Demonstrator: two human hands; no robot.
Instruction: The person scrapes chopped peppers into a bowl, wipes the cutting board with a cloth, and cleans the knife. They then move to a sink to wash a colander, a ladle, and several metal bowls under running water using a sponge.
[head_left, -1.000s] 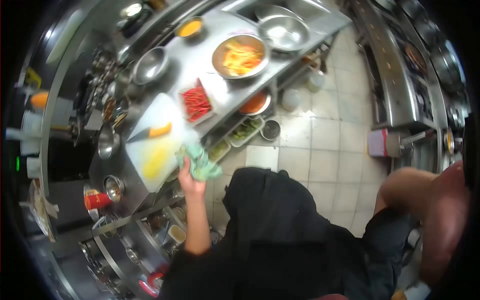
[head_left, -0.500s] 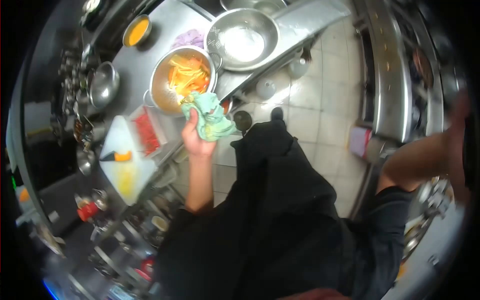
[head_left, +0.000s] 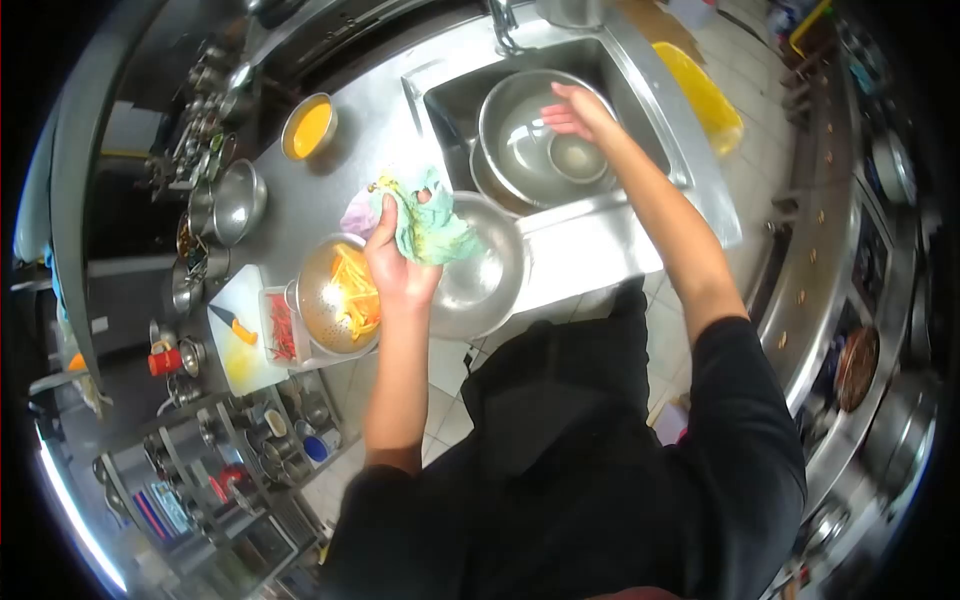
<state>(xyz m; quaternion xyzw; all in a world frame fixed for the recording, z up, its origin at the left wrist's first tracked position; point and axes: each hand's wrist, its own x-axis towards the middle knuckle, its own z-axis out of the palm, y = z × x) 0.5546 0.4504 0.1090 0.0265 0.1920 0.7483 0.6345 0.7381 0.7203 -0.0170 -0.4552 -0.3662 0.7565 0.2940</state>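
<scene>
A crumpled green cloth (head_left: 440,232) with yellow stains is gripped in my left hand (head_left: 402,275), thumb on top. Under and beside it are a perforated steel bowl (head_left: 495,285) and a pot (head_left: 318,300) holding orange-yellow vegetable strips (head_left: 356,292). A purple cloth (head_left: 362,214) lies just behind my left hand. Fingers stretched out, my right hand (head_left: 584,112) hovers above a large steel bowl (head_left: 510,135) in the sink (head_left: 445,108). Inside that bowl sits a smaller round bowl (head_left: 578,160), close below my right wrist.
A bowl of orange liquid (head_left: 310,128) stands on the counter. At the left are a white cutting board (head_left: 245,360) with a knife (head_left: 226,318) and a tub of red strips (head_left: 284,330). The faucet (head_left: 504,28) rises behind the sink. A yellow container (head_left: 705,95) stands beyond it.
My view has swung toward the sink. My right hand has come from the far right to over the bowl in the sink. My left hand still holds the green cloth, now beside the perforated bowl.
</scene>
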